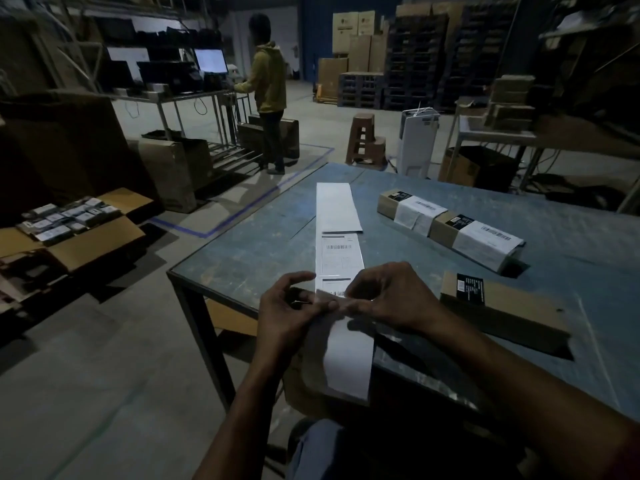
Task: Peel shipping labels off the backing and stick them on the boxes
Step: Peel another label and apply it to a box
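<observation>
Blue, scuffed tabletop seen from above, in a dim warehouse. A long label strip runs from mid-table toward the near edge and hangs over it; its far part is blank backing. Two printed shipping labels show on it: one fully visible label and a nearer label largely covered by the hands. The left hand pinches the strip's edge between thumb and fingers; the right hand pinches it from the other side, fingers curled. Whether the label's corner has lifted from the backing cannot be told.

Three long cardboard boxes lie on the tabletop, to the right of the strip and apart from it. Two labelled boxes lie end to end at the far right, each wrapped by a white label. The third, an unlabelled box, lies just beside the right forearm.

On the floor at left, an open carton holds many small packages, too dim to count. Beyond, a person in a yellow hoodie stands at a bench with a lit monitor. A brown stool and stacked pallets occupy the background.
</observation>
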The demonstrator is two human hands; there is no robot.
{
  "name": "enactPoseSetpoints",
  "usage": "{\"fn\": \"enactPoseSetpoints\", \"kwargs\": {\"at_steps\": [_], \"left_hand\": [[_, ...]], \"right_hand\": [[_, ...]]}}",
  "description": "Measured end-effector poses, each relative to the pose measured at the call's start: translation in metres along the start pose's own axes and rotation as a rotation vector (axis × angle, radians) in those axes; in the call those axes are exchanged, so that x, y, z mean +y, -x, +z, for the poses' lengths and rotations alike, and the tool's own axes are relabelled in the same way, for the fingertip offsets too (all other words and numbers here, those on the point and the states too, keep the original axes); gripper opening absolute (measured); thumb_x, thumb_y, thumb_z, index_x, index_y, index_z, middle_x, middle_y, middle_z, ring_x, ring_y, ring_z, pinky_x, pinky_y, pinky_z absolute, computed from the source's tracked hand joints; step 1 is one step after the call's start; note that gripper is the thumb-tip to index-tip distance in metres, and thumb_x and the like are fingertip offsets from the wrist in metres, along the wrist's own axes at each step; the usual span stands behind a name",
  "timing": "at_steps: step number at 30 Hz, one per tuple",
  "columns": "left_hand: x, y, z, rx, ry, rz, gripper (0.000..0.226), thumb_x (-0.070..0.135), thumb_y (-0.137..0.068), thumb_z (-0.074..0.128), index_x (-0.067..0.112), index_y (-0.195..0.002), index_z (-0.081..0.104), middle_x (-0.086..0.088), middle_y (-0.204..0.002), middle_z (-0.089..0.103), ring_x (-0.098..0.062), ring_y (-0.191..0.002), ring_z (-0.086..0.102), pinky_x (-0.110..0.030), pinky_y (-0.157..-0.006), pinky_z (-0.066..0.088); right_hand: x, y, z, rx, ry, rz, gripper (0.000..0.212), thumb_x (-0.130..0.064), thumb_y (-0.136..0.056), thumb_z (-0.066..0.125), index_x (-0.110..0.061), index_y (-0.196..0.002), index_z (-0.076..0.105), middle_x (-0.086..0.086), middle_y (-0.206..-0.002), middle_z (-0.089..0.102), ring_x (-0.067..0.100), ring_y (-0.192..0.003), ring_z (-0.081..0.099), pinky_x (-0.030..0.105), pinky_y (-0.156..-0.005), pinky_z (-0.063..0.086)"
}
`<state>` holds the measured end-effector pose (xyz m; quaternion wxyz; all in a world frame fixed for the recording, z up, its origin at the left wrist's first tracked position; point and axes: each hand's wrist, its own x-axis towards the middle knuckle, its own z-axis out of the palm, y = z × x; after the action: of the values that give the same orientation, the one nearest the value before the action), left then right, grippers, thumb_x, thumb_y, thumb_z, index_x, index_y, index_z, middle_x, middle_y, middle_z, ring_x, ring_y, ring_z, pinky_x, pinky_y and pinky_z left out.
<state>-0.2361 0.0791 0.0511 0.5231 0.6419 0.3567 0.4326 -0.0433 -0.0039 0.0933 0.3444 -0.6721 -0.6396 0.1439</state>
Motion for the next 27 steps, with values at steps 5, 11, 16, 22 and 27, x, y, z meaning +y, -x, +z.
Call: {"fn": "enactPoseSetpoints", "kwargs": {"at_steps": [5, 11, 16, 22, 27], "left_hand": [[-0.001, 0.003, -0.003, -0.077, 0.047, 0.016, 0.065, 0.007, -0.075, 0.09, 0.021, -0.133, 0.065, 0.003, -0.095, 0.081, -0.013, -0.092, 0.078, -0.028, -0.078, 0.063], [-0.004, 0.002, -0.002, -0.129, 0.054, 0.058, 0.069, -0.003, -0.082, 0.083, 0.027, -0.139, 0.06, 0.003, -0.099, 0.081, -0.014, -0.097, 0.077, -0.027, -0.083, 0.062], [-0.004, 0.0, -0.005, -0.16, 0.027, 0.067, 0.075, -0.003, -0.083, 0.082, 0.023, -0.148, 0.054, -0.004, -0.109, 0.079, -0.01, -0.099, 0.076, -0.019, -0.077, 0.058], [-0.006, 0.0, -0.004, -0.135, -0.006, 0.063, 0.072, -0.003, -0.084, 0.081, 0.02, -0.147, 0.054, -0.007, -0.102, 0.08, -0.006, -0.089, 0.077, -0.017, -0.073, 0.057], [-0.013, -0.003, 0.003, -0.113, -0.11, 0.099, 0.075, 0.007, -0.091, 0.075, 0.036, -0.153, 0.045, -0.002, -0.079, 0.074, -0.01, -0.076, 0.072, -0.028, -0.074, 0.06]], "right_hand": [[-0.005, -0.01, -0.005, -0.042, -0.003, -0.02, 0.035, -0.037, -0.083, 0.088, -0.022, -0.113, 0.081, -0.008, -0.103, 0.08, -0.004, -0.091, 0.074, 0.019, -0.088, 0.06], [-0.011, -0.022, -0.008, -0.107, 0.088, 0.009, 0.037, -0.027, -0.08, 0.091, -0.026, -0.116, 0.079, -0.008, -0.108, 0.08, -0.001, -0.094, 0.074, 0.029, -0.093, 0.062], [-0.016, -0.03, -0.01, -0.164, 0.128, -0.004, 0.032, -0.02, -0.084, 0.088, -0.026, -0.114, 0.079, -0.009, -0.106, 0.08, -0.005, -0.091, 0.073, 0.02, -0.088, 0.059], [-0.018, -0.034, -0.007, -0.207, 0.198, -0.056, 0.022, -0.03, -0.089, 0.082, -0.025, -0.111, 0.082, -0.007, -0.105, 0.081, 0.002, -0.09, 0.072, 0.028, -0.085, 0.062], [-0.019, -0.034, 0.002, -0.155, 0.22, -0.11, 0.035, -0.049, -0.083, 0.085, -0.026, -0.109, 0.082, -0.009, -0.097, 0.081, 0.002, -0.086, 0.074, 0.039, -0.077, 0.064]]}}
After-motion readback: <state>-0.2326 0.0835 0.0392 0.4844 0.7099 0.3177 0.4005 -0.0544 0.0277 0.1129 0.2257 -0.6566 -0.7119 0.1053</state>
